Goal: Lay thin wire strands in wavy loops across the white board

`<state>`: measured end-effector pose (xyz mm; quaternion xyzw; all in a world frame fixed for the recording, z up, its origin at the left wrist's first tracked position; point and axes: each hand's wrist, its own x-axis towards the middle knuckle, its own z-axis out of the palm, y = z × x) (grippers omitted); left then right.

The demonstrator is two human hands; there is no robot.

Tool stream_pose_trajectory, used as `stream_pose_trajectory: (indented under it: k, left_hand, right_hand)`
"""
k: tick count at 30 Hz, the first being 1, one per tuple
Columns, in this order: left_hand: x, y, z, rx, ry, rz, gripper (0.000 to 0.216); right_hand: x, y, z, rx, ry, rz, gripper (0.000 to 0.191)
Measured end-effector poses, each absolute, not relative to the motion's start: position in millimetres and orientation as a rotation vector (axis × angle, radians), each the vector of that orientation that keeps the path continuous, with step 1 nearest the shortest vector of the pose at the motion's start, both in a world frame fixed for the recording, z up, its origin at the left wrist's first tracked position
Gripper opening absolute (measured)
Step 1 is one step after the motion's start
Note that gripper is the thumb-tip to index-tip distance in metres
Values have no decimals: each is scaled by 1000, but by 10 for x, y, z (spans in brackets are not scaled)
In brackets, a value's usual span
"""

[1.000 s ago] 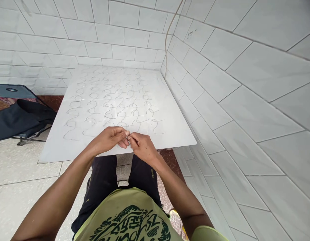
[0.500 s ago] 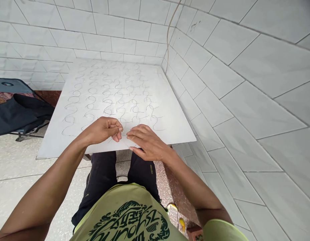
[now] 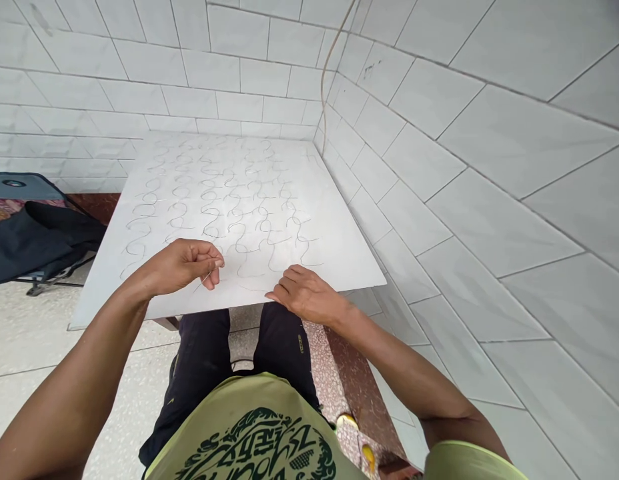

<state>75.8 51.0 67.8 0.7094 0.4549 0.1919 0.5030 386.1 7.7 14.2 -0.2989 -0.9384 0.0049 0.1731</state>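
A white board (image 3: 339, 260) lies in front of me, covered with several thin bent wire pieces (image 3: 224, 200) set out in rows. My left hand (image 3: 187, 265) hovers over its near edge, fingers pinched on a thin wire piece (image 3: 205, 280) that hangs from the fingertips. My right hand (image 3: 307, 293) rests at the near edge of the board, fingers loosely curled, touching a curved wire (image 3: 254, 288) lying there. I cannot make out anything held in the right hand.
White tiled walls stand behind and to the right of the board. A thin cable (image 3: 329, 60) hangs down the corner. A dark folding chair with black cloth (image 3: 34, 240) stands at the left. My legs are under the board's near edge.
My hands were joined over one wire piece. They have drawn apart: the left moved left with a wire pinched, the right dropped to the board's near edge.
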Motion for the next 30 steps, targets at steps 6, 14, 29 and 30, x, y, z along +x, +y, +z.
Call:
stream_pose_trajectory:
  k: [6, 14, 29, 30]
  left_hand:
    - [713, 486, 598, 1653, 1167, 588, 30]
    - [830, 419, 680, 1676, 1240, 718, 29]
    - [1044, 271, 780, 1958, 1121, 422, 28]
    - [1056, 262, 785, 1962, 1119, 413, 28]
  right_hand:
    - [3699, -71, -102, -1034, -2442, 22, 31]
    - [3353, -345, -304, -1376, -2149, 401, 34]
    - [3342, -147, 305, -1227, -2470, 555, 40]
    - [3287, -134, 274, -1238, -2481, 567, 37]
